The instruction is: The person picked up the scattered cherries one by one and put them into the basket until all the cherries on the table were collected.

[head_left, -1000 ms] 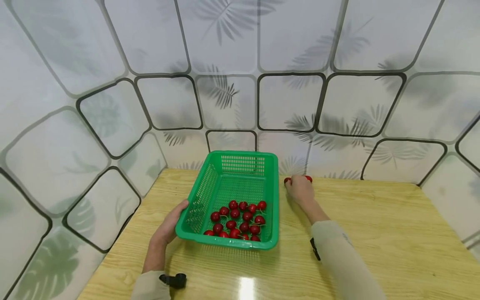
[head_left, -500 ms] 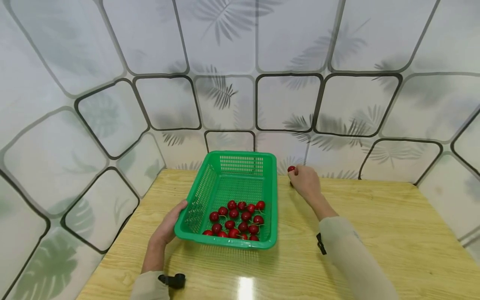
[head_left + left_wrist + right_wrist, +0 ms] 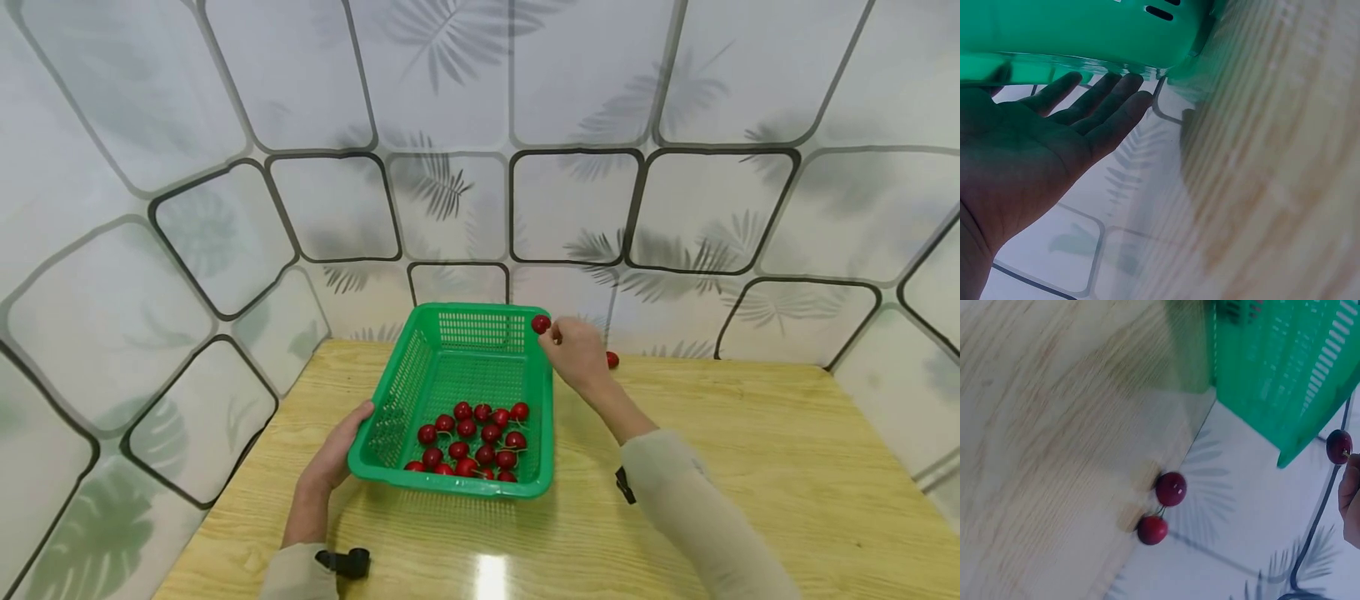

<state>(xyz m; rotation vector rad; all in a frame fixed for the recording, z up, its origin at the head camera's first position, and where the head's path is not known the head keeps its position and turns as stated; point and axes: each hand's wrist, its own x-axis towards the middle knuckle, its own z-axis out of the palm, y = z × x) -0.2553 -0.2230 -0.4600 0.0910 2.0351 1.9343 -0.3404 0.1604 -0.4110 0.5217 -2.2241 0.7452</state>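
Note:
My right hand [image 3: 577, 354] pinches the stem of a dark red cherry [image 3: 541, 324], which hangs at the right rim of the green plastic basket [image 3: 551, 400], near its far corner. In the right wrist view, this cherry [image 3: 1339, 447] shows clear of the fingertips. On the basket's left side my left hand [image 3: 337, 446] holds the rim, thumb over it. Its other fingers [image 3: 1116, 119] stretch out beneath the rim in the left wrist view. Several red cherries [image 3: 491, 432], some with stems, lie in the near half of the basket.
Two more cherries, a darker one [image 3: 1170, 489] and a brighter one [image 3: 1152, 530], lie at the table's back edge. In the head view my right hand hides one of them. A patterned wall [image 3: 577, 208] rises behind the wooden table [image 3: 712, 467].
My right hand picked up a cherry from the table's back edge and carried it left to the basket's rim. The left hand and basket stay in place.

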